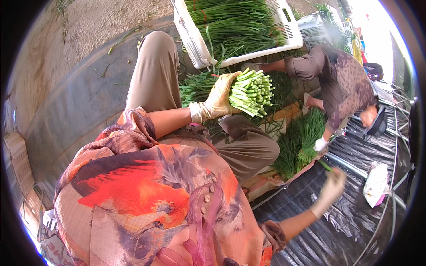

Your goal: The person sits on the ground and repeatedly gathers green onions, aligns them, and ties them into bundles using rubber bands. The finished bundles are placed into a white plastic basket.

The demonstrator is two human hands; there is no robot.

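Note:
My left hand (218, 94), in a pale glove, grips a thick bunch of garlic chives (252, 93). The light green cut ends point to the right, and the leaves trail off to the left behind the hand. Out to the right, above black plastic sheeting, my gloved right hand (331, 189) is blurred. A thin green stalk (326, 165) sticks out from its fingertips. Between my right hand and my bent knee lies a pile of loose chives (289, 149) on a sack-like sheet.
A white plastic crate (263, 56) of banded chive bunches (233, 23) stands ahead. At right a co-worker (349, 69) bends over the pile, a white-gloved hand (321, 144) on the chives. Black sheeting (293, 202) and metal tubes (346, 164) lie to the right, near a white bag (376, 184).

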